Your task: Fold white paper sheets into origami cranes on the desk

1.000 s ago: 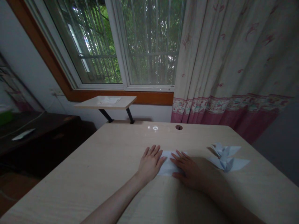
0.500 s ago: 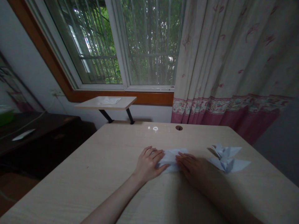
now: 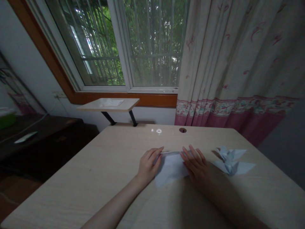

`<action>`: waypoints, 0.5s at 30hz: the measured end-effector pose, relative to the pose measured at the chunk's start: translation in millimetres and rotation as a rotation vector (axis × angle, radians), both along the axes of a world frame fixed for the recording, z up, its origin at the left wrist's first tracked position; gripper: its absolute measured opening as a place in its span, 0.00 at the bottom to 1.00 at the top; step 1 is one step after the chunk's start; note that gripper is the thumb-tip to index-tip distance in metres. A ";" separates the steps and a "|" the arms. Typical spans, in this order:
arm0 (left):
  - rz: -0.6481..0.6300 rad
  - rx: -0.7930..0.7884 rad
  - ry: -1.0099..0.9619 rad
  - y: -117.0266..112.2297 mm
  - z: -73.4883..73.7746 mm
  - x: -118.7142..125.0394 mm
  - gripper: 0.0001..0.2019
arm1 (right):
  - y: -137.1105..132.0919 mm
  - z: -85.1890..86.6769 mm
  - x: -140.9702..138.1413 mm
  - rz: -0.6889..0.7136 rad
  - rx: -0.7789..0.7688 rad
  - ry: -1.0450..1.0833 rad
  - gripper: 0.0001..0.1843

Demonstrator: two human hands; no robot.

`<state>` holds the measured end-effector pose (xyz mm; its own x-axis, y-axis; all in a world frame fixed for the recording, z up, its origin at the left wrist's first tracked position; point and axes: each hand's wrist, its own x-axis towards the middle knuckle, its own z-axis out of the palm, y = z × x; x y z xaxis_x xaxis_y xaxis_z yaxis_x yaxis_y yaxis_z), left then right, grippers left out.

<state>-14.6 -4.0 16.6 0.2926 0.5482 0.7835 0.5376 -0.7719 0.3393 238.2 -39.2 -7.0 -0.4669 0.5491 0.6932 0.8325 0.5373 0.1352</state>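
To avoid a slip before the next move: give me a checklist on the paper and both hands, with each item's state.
1. Folded white paper lying on the light wood desk: ok.
2. Left hand touching the paper's left side: ok.
3. Right hand touching the paper's right side: ok.
4. Origami cranes kept apart from the paper: ok.
5. Paper's creases sharp: cannot tell, the view is too dim.

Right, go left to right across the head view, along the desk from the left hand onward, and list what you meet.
left hand → folded white paper → right hand → white origami crane
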 end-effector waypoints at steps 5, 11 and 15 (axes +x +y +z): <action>0.017 -0.043 -0.129 0.1 0.9 2.0 0.19 | 5.4 -2.5 -4.3 -0.046 0.037 0.029 0.27; 0.188 -0.067 -0.053 2.2 -0.2 0.9 0.22 | 11.5 -5.9 -5.6 -0.084 -0.068 0.084 0.30; 0.265 0.037 0.103 0.8 3.5 0.8 0.24 | 13.0 -8.7 -5.4 -0.080 -0.113 0.089 0.30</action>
